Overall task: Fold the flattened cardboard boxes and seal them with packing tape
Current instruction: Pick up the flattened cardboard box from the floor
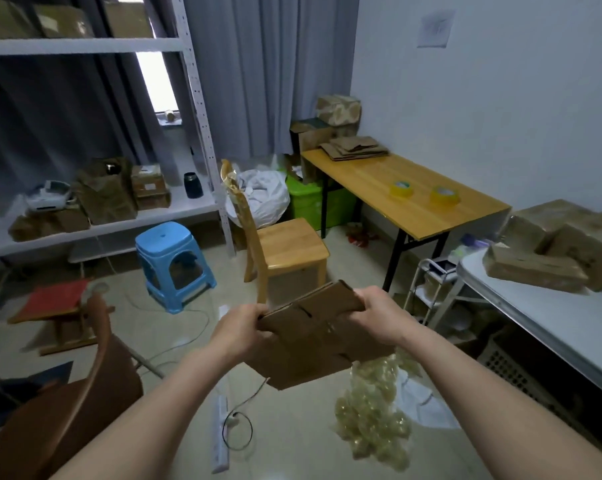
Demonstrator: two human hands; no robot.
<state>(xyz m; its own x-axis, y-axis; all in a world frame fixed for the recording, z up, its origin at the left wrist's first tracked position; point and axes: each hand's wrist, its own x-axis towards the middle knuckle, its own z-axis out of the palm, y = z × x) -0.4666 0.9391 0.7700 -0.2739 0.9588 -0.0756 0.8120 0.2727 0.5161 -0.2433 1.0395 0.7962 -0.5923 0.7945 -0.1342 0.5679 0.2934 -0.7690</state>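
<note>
Cardboard box (310,341) gripped between left hand (239,329) and right hand (379,315) fingers.

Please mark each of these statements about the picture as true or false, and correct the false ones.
1. Both hands hold one flattened cardboard box. True: the left hand and the right hand grip the cardboard box at opposite ends.
2. Two tape rolls lie on the wooden table. True: tape rolls and lie on the wooden table.
3. The stool on the floor is red. False: the stool is blue.
4. The wooden chair holds a stack of boxes. False: the seat of the wooden chair is bare.
</note>
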